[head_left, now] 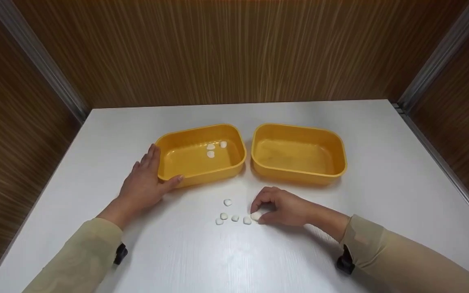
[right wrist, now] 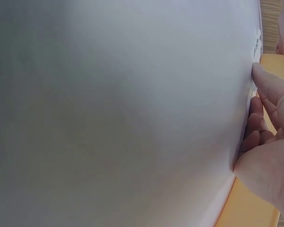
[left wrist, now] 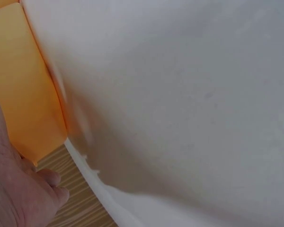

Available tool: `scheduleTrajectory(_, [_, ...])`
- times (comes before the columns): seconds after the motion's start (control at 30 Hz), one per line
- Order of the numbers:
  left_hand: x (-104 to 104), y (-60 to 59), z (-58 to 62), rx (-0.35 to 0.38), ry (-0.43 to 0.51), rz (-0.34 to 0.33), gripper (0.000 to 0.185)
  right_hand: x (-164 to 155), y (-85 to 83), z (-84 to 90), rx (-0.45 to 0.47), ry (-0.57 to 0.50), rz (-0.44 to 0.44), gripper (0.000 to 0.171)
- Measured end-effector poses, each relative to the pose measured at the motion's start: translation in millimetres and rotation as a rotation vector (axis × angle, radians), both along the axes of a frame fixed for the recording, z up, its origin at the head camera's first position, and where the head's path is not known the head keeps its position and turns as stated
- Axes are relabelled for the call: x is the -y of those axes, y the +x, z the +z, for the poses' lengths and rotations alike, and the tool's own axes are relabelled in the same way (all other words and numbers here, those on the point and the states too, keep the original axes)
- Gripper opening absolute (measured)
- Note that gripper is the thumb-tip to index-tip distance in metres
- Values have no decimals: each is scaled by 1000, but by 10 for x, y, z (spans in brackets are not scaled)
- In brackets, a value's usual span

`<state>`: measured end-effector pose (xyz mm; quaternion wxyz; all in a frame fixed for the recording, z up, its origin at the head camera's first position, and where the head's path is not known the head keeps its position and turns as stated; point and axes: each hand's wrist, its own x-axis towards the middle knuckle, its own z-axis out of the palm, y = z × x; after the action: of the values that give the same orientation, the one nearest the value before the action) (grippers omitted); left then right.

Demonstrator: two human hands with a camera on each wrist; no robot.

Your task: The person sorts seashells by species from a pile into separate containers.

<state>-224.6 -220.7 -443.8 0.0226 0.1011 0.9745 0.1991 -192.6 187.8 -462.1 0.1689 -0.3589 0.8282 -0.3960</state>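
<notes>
Thumb and forefinger of the right hand [head_left: 286, 208] pinch a small, rounded, pebble-like white piece [head_left: 255, 216] low at the bench [head_left: 202, 260], a white, faintly grained top; whether the piece touches the surface, I cannot tell. Taking twelve o'clock as directly away from the person, five loose white pieces lie on the bench toward the held one's left: the nearest [head_left: 247, 220] just beside it at eight o'clock, another [head_left: 235, 218] at nine, a close pair [head_left: 224, 216] farther out near nine, and one [head_left: 227, 202] apart from the rest at ten. Beyond the right hand, at twelve o'clock, stands a yellow, round-cornered rectangular plastic tray [head_left: 295, 156]. At ten o'clock from that hand stands a matching yellow tray [head_left: 189, 162], turned slightly, a narrow gap between the two. Three more white pieces [head_left: 211, 154] rest on its floor, one to two o'clock from its middle. The left hand [head_left: 141, 184] is wide, thumb spread from nearly straight fingers; the fingers lie against this tray's nine o'clock end and the thumb reaches its near rim between seven and eight. Beige sleeves [head_left: 79, 252] cover both forearms, and a brown wood-grain panel [head_left: 238, 53] rises at twelve o'clock.
</notes>
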Motion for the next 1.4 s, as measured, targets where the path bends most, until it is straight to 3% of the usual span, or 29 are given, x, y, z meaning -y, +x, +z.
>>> scheduleTrajectory(0.23, [-1, -11, -8, -8, 7, -4, 123, -13, 0, 1, 48, -44, -18, 17])
scheduleTrajectory(0.5, [11, -7, -6, -8, 2, -10, 125, 4, -14, -2, 204, -85, -93, 22])
scheduleTrajectory(0.73, [30, -4, -1, -12, -3, -12, 124, 62, -68, 118, 169, -31, -108, 19])
scheduleTrajectory(0.97, [28, -15, -26, -24, -3, -12, 124, 171, -131, 505, 77, -46, -100, 21])
scheduleTrajectory(1.2, [21, -12, -25, -26, 14, -8, 123, 340, -289, 966, -17, -70, -165, 20])
scheduleTrajectory(1.4, [11, -18, -18, -33, 11, -12, 123, 464, -482, 1185, -86, -107, -193, 19])
